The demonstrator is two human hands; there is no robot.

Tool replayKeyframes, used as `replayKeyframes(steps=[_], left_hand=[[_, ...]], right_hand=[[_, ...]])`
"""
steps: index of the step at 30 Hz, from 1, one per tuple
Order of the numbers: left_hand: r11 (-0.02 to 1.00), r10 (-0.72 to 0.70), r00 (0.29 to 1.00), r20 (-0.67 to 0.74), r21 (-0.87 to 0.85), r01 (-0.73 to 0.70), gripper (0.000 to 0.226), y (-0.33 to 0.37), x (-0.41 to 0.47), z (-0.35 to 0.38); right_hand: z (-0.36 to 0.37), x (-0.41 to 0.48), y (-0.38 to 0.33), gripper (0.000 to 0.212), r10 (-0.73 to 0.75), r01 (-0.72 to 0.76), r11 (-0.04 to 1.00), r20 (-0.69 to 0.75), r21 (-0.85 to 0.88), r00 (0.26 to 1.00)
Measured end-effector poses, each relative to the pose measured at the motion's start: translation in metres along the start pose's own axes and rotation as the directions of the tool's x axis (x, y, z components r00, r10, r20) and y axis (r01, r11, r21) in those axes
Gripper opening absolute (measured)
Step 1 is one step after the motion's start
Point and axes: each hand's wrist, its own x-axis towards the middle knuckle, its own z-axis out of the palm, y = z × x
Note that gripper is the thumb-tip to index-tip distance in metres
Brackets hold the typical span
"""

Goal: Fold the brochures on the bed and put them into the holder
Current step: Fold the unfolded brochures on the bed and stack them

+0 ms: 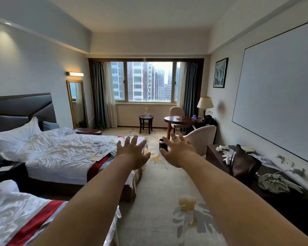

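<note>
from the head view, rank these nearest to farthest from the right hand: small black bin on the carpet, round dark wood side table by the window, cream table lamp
From the right hand:
1. Small black bin, just left of it on the carpet.
2. Round dark wood side table, farther back below the window.
3. Cream table lamp, at the far right corner; it and the side table are nearly too close to call.

Brochures (103, 148) partly hidden (print too small).

Both arms stretched forward in a hotel room, hands empty.

The left hand (132, 153) and right hand (178, 151) are spread flat, palms down, holding nothing. Brochures (103, 148) lie scattered near the foot of the far bed (60, 153), partly over its red runner (96, 167), just beside the left hand.
</note>
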Motion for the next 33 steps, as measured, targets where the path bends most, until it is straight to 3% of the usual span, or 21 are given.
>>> replayKeyframes(steps=[10, 16, 22, 33], left_hand=[[0.998, 0.031, 0.998, 0.059, 0.052, -0.034, 0.07, 0.008, 0.111, 0.035], [0.989, 0.117, 0.993, -0.007, 0.095, -0.116, 0.069, -0.016, 0.232, 0.062], [0.985, 0.135, 0.99, 0.04, 0.101, -0.138, 0.073, -0.028, 0.358, 0.082], [0.974, 0.19, 0.979, 0.069, 0.117, -0.197, 0.073, 0.021, 0.576, 0.146]], right_hand=[[0.033, 0.112, 0.042, 0.073, 0.033, -0.027, 0.996, 0.062, -0.084, 0.998], [0.054, 0.225, 0.049, 0.073, 0.043, -0.034, 0.988, 0.055, -0.152, 0.998], [0.065, 0.338, 0.07, 0.074, 0.05, -0.035, 0.987, 0.092, -0.155, 0.994], [0.094, 0.547, 0.187, 0.067, 0.114, -0.096, 0.986, 0.123, -0.139, 0.986]])
